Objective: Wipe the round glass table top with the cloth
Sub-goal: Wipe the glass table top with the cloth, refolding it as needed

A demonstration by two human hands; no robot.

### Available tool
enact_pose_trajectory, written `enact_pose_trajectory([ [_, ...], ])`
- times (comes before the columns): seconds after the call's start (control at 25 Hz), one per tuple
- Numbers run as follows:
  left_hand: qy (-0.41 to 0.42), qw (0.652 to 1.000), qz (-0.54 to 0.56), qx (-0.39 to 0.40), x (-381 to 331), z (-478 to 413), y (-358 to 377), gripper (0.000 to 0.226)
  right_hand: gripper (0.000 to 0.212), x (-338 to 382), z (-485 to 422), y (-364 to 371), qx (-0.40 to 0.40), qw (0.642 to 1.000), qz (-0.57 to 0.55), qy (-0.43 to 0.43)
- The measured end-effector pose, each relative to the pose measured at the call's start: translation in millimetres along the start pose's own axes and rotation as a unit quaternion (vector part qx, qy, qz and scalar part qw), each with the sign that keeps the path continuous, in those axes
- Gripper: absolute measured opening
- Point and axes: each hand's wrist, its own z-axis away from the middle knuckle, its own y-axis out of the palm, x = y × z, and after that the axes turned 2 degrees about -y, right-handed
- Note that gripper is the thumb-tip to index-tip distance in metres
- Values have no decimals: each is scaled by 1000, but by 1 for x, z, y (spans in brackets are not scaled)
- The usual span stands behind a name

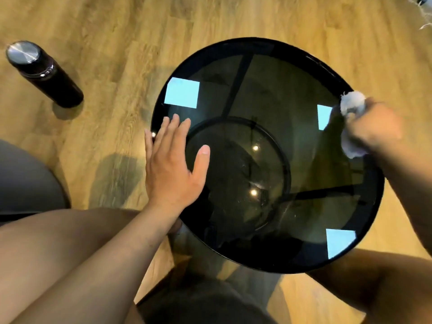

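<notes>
Round dark glass bench (268, 73) w/ black rim, L hand (173, 164) flat on its left side, white cloth (351, 108) at right edge gripped by R hand (376, 127), wood floor (140, 31) below w/ dark bottle (44, 73) upright

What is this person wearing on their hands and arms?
The left hand and right hand are gloveless, both forearms sleeveless as far as the frame reaches. No watch or ring on the left; the right is too blurred to tell.
</notes>
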Motion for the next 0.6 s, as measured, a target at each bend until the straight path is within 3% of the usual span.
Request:
enact_pose_trajectory([
  [0.2,1,1000,-3,7,1,0,-1,64,45,154,20,-2,3,989,-54,-137],
  [0.36,-5,999,33,-13,2,0,-1,68,47,257,100,9,48,944,-104,-310],
  [0.48,-9,998,50,-22,0,1,-1,71,41,229,138,10,91,908,-131,-387],
  [0.6,-4,999,32,-19,0,1,-1,69,46,148,185,12,91,913,-124,-377],
])
